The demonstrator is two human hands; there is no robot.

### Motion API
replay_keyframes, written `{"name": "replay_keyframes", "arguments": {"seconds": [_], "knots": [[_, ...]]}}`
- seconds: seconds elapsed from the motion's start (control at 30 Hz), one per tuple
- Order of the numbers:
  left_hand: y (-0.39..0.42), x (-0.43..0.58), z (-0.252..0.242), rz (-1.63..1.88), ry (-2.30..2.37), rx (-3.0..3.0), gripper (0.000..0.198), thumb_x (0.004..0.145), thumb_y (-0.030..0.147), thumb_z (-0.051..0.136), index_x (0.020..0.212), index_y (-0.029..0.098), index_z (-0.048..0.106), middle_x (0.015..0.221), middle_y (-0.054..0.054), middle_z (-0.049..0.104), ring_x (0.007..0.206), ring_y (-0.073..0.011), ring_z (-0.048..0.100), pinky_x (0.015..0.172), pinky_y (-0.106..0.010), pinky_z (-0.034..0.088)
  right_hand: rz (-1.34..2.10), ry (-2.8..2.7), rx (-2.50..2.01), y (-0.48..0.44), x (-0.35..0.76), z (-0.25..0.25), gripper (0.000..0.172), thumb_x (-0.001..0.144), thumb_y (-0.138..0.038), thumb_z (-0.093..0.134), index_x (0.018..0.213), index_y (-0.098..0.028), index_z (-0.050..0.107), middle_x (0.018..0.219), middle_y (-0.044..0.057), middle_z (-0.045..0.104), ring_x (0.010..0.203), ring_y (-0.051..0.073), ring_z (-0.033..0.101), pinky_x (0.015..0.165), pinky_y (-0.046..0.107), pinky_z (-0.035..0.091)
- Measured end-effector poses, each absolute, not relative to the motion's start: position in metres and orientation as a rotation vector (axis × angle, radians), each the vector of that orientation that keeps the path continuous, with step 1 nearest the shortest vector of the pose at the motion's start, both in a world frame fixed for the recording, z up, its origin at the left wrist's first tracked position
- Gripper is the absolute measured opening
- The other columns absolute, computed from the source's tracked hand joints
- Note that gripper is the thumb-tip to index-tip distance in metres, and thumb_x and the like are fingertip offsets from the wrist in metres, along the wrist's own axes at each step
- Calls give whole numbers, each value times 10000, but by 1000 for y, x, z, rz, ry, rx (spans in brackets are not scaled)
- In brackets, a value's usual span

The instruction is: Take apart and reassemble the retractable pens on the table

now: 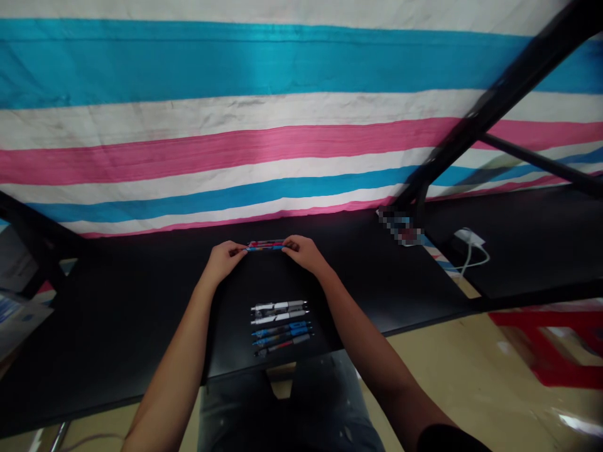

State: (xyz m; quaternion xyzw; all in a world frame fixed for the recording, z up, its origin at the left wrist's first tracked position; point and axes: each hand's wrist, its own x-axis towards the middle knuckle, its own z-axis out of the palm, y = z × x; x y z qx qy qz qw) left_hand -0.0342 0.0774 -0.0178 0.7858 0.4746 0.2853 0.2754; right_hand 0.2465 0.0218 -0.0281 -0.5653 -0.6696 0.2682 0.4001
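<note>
My left hand point(226, 258) pinches the left ends of a few pens point(265, 245) lying side by side near the back of the black table. At their right ends my right hand point(305, 252) has its thumb and fingers closed on them. Red, blue and dark colours show on these pens; their tips are hidden under my fingers. Closer to me, between my forearms, several more pens lie in a loose column: white-and-black pens point(279, 306) at the top, blue pens point(282, 329) below, and a dark pen with a red part point(283, 344) nearest the edge.
The black table point(155, 301) runs across, backed by a striped sheet point(235, 150). A blurred-out flat item point(400, 227) lies at the right by a black frame post point(452, 138). Further right are a white charger with cable point(469, 237) and a red stool point(541, 351). Papers point(21, 320) lie left.
</note>
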Motion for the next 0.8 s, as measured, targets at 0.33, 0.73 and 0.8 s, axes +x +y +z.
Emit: {"name": "replay_keyframes", "arguments": {"seconds": [0.33,0.73,0.8], "knots": [[79,-28,-22,747,1344,2248,175,856,287,680,929,180,798,804,-53,693,717,-185,618,687,-297,478,576,-1837,-1554,21,247,-24,65,823,-122,720,832,-180,691,809,-5,554,693,127,500,688,268,404],[73,-19,-20,710,1422,2313,134,862,242,658,863,167,768,781,-56,648,712,-190,607,698,-306,469,522,-1766,-1605,9,238,-12,80,842,-130,685,890,-186,653,920,4,558,689,118,510,709,272,415],[72,-18,-21,708,1431,2301,142,868,247,647,862,170,767,788,-61,651,722,-196,611,700,-310,470,588,-1795,-1582,-4,233,-2,105,834,-145,706,925,-188,676,941,12,581,693,118,530,705,271,432]]}}
